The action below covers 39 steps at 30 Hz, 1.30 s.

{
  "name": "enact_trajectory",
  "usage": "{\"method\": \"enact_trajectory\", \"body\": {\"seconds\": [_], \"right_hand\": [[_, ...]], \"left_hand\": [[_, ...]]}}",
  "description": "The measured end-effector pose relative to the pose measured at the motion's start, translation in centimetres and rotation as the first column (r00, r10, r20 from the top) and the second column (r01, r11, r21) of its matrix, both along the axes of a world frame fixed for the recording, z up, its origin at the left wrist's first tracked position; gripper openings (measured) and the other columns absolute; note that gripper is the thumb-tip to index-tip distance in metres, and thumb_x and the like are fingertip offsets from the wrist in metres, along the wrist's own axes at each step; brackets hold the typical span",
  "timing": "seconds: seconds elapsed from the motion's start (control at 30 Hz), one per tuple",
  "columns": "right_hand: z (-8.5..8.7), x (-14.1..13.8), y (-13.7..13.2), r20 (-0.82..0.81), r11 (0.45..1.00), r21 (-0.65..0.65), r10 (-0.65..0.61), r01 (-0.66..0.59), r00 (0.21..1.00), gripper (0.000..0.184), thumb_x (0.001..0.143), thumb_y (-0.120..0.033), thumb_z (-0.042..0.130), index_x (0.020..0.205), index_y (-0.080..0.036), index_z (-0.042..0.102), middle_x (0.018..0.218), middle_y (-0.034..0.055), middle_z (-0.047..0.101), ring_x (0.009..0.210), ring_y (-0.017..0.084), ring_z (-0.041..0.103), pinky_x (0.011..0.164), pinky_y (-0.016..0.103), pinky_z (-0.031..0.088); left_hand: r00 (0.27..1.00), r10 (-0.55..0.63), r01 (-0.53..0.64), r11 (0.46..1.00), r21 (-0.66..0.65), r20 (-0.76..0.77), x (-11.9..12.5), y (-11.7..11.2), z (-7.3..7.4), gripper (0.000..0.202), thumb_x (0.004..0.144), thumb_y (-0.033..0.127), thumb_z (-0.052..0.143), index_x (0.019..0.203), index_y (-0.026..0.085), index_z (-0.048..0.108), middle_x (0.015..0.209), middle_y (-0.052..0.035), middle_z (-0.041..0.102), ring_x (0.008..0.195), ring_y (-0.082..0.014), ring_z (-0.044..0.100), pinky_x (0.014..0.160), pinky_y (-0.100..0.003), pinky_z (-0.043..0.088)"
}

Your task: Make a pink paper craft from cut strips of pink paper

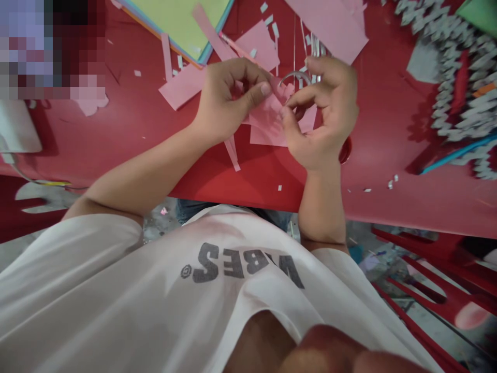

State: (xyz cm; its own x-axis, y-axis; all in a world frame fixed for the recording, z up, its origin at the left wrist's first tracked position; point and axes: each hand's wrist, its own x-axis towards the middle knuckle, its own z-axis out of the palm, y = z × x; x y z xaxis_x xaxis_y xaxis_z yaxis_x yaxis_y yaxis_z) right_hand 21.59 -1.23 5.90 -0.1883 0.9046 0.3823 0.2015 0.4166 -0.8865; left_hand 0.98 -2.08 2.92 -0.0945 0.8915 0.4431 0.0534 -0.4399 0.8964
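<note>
Both my hands are raised over the red table, close together. My left hand (233, 98) pinches a small pink paper strip (276, 92) between thumb and forefinger. Thumb and forefinger of my right hand (328, 106) are closed at the strip's other end, the remaining fingers curled. Beneath the hands lie pink paper pieces (266, 135), partly hidden by them. A curved, shiny ring-like thing (295, 75) shows just behind the fingers; its kind is unclear. One narrow pink strip (233, 154) pokes out below my left wrist.
A stack of coloured paper (182, 26) lies at the back, beside a pink pencil (238, 46) and scattered paper scraps. Grey zigzag folded-paper chains (440, 98) and a blue stick (458, 153) lie right. A white device with a cable (19, 127) sits left. Red chairs (435, 280) flank me.
</note>
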Motion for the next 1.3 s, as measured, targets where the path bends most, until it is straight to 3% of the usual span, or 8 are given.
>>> {"method": "enact_trajectory", "body": {"seconds": [0.1, 0.23, 0.4, 0.57, 0.8, 1.0, 1.13, 1.3], "right_hand": [[0.4, -0.2, 0.7, 0.092, 0.995, 0.085, 0.037, -0.045, 0.995, 0.037, 0.096, -0.05, 0.054, 0.128, -0.031, 0.053, 0.118, -0.0028, 0.062, 0.101, 0.018, 0.07, 0.075, 0.031, 0.057], [0.5, -0.3, 1.3, 0.122, 0.97, 0.239, 0.027, -0.056, 0.992, 0.051, 0.089, -0.036, 0.07, 0.133, -0.03, 0.045, 0.102, -0.0031, 0.063, 0.081, 0.013, 0.069, 0.073, 0.03, 0.057], [0.5, -0.5, 0.8, 0.237, 0.992, 0.114, 0.025, -0.054, 0.971, 0.05, 0.094, -0.039, 0.064, 0.136, -0.033, 0.038, 0.104, -0.0013, 0.063, 0.087, 0.016, 0.071, 0.088, 0.037, 0.059], [0.2, -0.9, 0.4, 0.194, 0.99, 0.112, 0.064, -0.086, 0.979, 0.051, 0.092, -0.04, 0.065, 0.136, -0.036, 0.038, 0.12, -0.0009, 0.061, 0.089, 0.015, 0.071, 0.087, 0.037, 0.061], [0.2, -0.9, 0.6, 0.117, 0.971, 0.198, 0.113, -0.135, 0.987, 0.045, 0.092, -0.037, 0.066, 0.13, -0.035, 0.043, 0.112, -0.0052, 0.06, 0.094, 0.013, 0.071, 0.08, 0.03, 0.061], [0.1, -1.0, -0.2, 0.094, 0.994, 0.044, 0.092, -0.096, 0.991, 0.043, 0.091, -0.039, 0.068, 0.125, -0.035, 0.042, 0.116, -0.0022, 0.059, 0.108, 0.018, 0.069, 0.09, 0.034, 0.059], [-0.9, -0.9, 0.0, 0.086, 0.992, 0.048, 0.111, -0.116, 0.99, 0.032, 0.092, -0.049, 0.061, 0.117, -0.032, 0.05, 0.11, -0.0033, 0.062, 0.105, 0.02, 0.07, 0.088, 0.04, 0.058], [-1.3, -0.8, 0.3, 0.09, 0.984, 0.038, 0.171, -0.175, 0.981, 0.033, 0.092, -0.047, 0.062, 0.118, -0.032, 0.049, 0.114, -0.0038, 0.061, 0.098, 0.016, 0.071, 0.086, 0.038, 0.056]], "left_hand": [[1.0, 0.024, -0.024, 1.0, -0.004, -0.011, -0.2, 0.2, -0.3, 0.011, 0.083, 0.034, 0.075, 0.087, 0.024, 0.077, 0.078, -0.0022, 0.071, 0.061, -0.0131, 0.057, 0.053, -0.031, 0.036], [1.0, -0.022, 0.022, 1.0, -0.01, -0.012, -0.4, 0.3, -1.0, 0.019, 0.075, 0.019, 0.076, 0.094, 0.025, 0.077, 0.086, -0.0001, 0.073, 0.06, -0.0115, 0.056, 0.051, -0.03, 0.035], [0.999, -0.044, 0.043, 0.998, -0.038, -0.016, -0.5, 0.3, -1.2, 0.021, 0.075, 0.015, 0.074, 0.094, 0.023, 0.077, 0.085, -0.0015, 0.073, 0.061, -0.0119, 0.055, 0.052, -0.029, 0.035], [0.999, -0.031, 0.034, 0.994, -0.101, 0.025, -0.3, 0.1, -0.5, 0.011, 0.075, 0.032, 0.076, 0.085, 0.026, 0.077, 0.07, -0.0024, 0.063, 0.057, -0.0143, 0.048, 0.052, -0.032, 0.031], [0.965, -0.128, 0.177, 0.962, -0.209, 0.231, -0.2, -0.3, 0.6, 0.03, 0.068, 0.021, 0.049, 0.076, 0.031, 0.076, 0.065, -0.0044, 0.064, 0.052, -0.0204, 0.049, 0.051, -0.039, 0.033], [0.976, -0.061, 0.105, 0.972, -0.208, 0.208, -0.2, -0.3, 0.5, 0.023, 0.077, 0.025, 0.052, 0.065, 0.027, 0.071, 0.064, -0.0047, 0.063, 0.055, -0.0188, 0.05, 0.053, -0.037, 0.037], [0.967, -0.051, 0.114, 0.963, -0.244, 0.249, 0.1, -0.2, 0.5, 0.025, 0.07, 0.018, 0.051, 0.061, 0.028, 0.072, 0.057, -0.0034, 0.059, 0.056, -0.0169, 0.049, 0.053, -0.036, 0.033], [0.961, -0.06, 0.132, 0.957, -0.256, 0.271, 0.2, -0.3, 0.1, 0.025, 0.063, 0.013, 0.047, 0.058, 0.025, 0.069, 0.055, -0.0045, 0.057, 0.054, -0.0177, 0.047, 0.052, -0.036, 0.025]]}}
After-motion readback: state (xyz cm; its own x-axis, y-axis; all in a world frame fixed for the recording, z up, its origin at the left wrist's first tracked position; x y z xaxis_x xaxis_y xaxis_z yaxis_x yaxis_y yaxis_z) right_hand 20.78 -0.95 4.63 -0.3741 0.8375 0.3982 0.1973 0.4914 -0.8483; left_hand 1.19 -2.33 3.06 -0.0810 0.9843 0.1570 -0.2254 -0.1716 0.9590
